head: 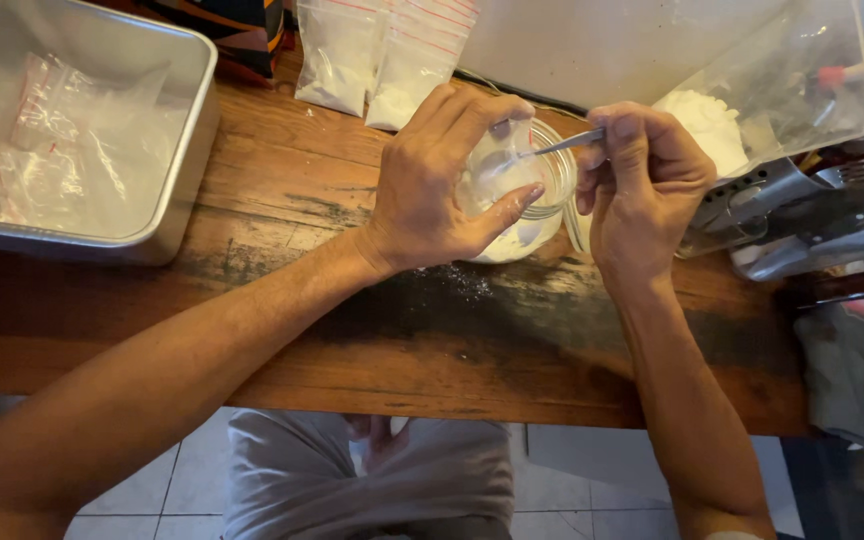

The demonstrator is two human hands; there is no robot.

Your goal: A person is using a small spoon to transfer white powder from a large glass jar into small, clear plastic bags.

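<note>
While the wooden table point(282, 190) carries a metal tray point(187, 150) of empty plastic bags at its far left, your left hand point(442, 180) wraps around a glass jar point(537, 215) of white powder at the table's middle. Your right hand point(642, 185), just beside it, pinches a thin metal spoon point(564, 144) dipping into the jar's mouth.

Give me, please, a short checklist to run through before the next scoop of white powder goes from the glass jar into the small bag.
1. Left hand holds small clear bag over glass jar: ok.
2. Right hand grips metal spoon: ok.
3. Spoon tip inside bag mouth: cannot tell.
4. Jar has white powder: ok.
5. Wooden table free of spilled powder: not ok.
6. Metal tray within reach: ok.
</note>
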